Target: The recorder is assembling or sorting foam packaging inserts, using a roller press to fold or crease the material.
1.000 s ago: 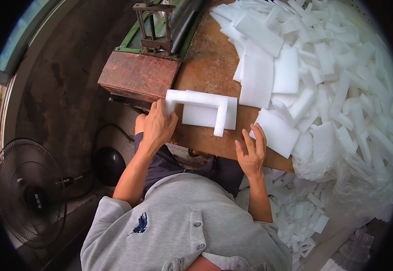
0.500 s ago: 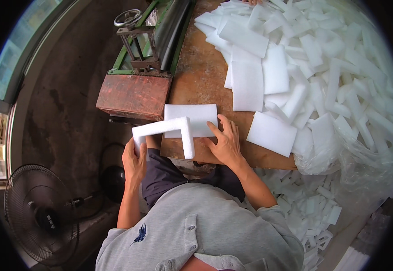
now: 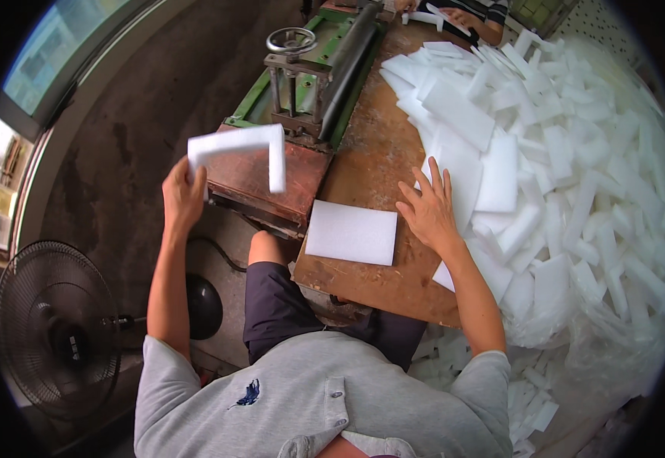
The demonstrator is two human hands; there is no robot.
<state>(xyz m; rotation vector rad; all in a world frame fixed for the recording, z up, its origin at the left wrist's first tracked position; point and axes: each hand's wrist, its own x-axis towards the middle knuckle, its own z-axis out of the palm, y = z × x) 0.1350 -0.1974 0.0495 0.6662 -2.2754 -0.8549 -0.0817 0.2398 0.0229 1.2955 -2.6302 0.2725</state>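
My left hand [image 3: 184, 195] grips one leg of a white U-shaped foam piece [image 3: 239, 138], held up in front of the reddish wooden block at the machine's near end. A flat white rectangular foam sheet [image 3: 351, 233] lies on the table near its front left corner, with neither hand on it. My right hand [image 3: 433, 214] is spread open, fingers pointing forward, above the near left edge of the foam pile. Beneath its fingertips is another flat foam sheet [image 3: 458, 172]; whether they touch it I cannot tell.
A green machine with a handwheel [image 3: 291, 41] and long roller stands along the brown table [image 3: 363, 164]. White foam pieces [image 3: 569, 183] heap up at right, partly in clear plastic. Across the table a co-worker's arm [image 3: 485, 29] shows. A black fan [image 3: 58, 328] stands at left.
My left hand has carried the U-shaped foam piece leftward, away from the flat sheet. My right hand has left that sheet and moved toward the pile, its fingers spreading. The view has shifted.
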